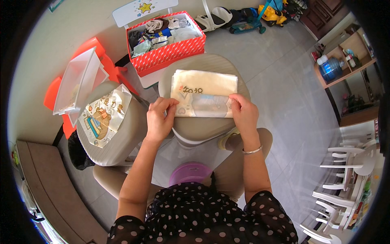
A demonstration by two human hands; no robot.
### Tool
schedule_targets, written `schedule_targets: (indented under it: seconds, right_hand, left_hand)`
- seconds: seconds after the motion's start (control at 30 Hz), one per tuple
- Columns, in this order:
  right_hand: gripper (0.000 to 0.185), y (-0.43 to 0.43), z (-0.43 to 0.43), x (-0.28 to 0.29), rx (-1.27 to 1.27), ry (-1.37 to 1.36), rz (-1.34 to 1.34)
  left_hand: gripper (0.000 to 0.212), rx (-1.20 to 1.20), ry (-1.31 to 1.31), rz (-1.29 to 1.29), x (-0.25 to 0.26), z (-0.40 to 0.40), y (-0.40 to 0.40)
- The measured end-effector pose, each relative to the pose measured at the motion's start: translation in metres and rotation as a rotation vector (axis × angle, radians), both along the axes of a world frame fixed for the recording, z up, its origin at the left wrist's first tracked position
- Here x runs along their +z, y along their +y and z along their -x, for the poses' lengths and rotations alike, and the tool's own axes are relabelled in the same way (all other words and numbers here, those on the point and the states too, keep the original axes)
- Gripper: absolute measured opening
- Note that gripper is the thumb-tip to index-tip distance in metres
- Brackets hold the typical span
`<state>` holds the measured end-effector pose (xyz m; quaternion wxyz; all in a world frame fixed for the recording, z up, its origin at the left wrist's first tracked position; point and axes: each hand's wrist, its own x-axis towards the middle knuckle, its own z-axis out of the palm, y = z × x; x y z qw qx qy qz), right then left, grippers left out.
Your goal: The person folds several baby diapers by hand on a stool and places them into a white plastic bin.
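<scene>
A cream printed sheet or bag (pixel 204 80) lies on the beige chair seat (pixel 198 129) before me, its near part folded over so the print shows faintly through. At the left end of the fold, my left hand (pixel 161 116) pinches the edge between thumb and forefinger. My right hand (pixel 245 113) grips the fold's right corner the same way. To the left, a second cream bag (pixel 105 117) with a cartoon bear rests creased on another beige seat (pixel 134 140).
Behind the seat stands a red patterned box (pixel 170 56) of folded clothes. Clear plastic bins (pixel 76 79) lean on an orange chair (pixel 91 45). A purple stool or basin (pixel 190 172) sits between my legs. A brown bench (pixel 58 189) is at left, white chairs (pixel 344 166) at right.
</scene>
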<state>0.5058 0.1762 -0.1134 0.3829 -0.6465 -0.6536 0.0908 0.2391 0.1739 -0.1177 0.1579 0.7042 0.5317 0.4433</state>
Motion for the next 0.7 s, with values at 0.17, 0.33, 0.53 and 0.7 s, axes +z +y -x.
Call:
schedule_targets:
  seconds: [0.17, 0.33, 0.53, 0.7]
  right_hand:
    - [0.013, 0.003, 0.004, -0.003, -0.067, -0.120, 0.013]
    - [0.015, 0.002, 0.006, -0.004, -0.141, -0.212, -0.119]
    - [0.022, 0.001, -0.018, -0.006, 0.280, -0.215, -0.130]
    - [0.032, -0.017, -0.024, 0.014, 0.436, -0.215, -0.054]
  left_hand:
    - [0.009, 0.022, 0.151, 0.046, 0.002, -0.003, 0.009]
    - [0.008, 0.050, 0.272, -0.029, 0.004, -0.004, 0.010]
    - [0.019, -0.122, 0.499, -0.300, 0.009, 0.005, 0.014]
    - [0.035, -0.283, 0.544, -0.221, 0.025, 0.015, 0.010]
